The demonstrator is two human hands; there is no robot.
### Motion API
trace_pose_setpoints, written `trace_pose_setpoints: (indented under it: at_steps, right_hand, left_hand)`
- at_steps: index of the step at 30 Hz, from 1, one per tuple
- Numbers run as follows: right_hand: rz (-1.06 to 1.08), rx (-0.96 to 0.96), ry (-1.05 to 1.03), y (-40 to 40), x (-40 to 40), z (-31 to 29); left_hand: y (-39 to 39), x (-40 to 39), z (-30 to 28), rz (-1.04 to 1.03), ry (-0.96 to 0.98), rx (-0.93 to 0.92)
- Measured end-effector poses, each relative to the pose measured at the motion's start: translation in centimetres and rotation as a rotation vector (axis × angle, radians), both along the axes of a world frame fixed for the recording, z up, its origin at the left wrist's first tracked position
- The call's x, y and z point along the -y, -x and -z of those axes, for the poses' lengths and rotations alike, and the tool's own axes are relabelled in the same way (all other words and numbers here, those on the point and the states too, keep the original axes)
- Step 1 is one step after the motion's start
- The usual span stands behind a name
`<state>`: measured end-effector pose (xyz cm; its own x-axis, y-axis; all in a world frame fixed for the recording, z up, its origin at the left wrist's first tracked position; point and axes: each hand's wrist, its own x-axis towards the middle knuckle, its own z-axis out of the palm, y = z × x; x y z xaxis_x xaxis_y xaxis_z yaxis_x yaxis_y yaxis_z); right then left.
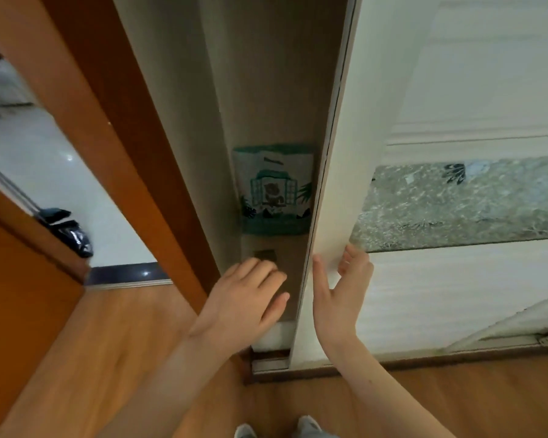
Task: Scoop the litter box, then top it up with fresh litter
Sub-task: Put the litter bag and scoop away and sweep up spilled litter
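A white and teal litter bag [276, 189] with a cat picture stands upright inside a narrow closet, on its floor. The white sliding door [332, 197] is partly slid open to the right of the bag. My right hand [342, 292] grips the door's left edge, thumb on the inner side and fingers on the front. My left hand [247, 298] hovers in the closet gap below the bag, fingers spread and holding nothing. No litter box or scoop is in view.
A brown wooden door frame [114, 131] rises left of the closet. Beyond it lies a pale tiled floor with a black plastic bag [73, 235] by a wooden door. The sliding door has a patterned glass panel [462, 203]. Wood floor and my shoes [279, 429] are below.
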<state>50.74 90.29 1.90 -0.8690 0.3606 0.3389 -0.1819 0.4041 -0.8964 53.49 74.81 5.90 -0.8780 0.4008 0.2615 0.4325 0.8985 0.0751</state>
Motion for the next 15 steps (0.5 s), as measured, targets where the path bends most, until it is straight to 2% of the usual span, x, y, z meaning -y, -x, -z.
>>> trace_pose_setpoints:
  at_steps: [15]
  right_hand:
    - [-0.414, -0.048, -0.025, -2.0, 6.0, 1.7]
  left_hand:
    - [-7.7, 1.1, 1.7, -0.408, -0.08, 0.02]
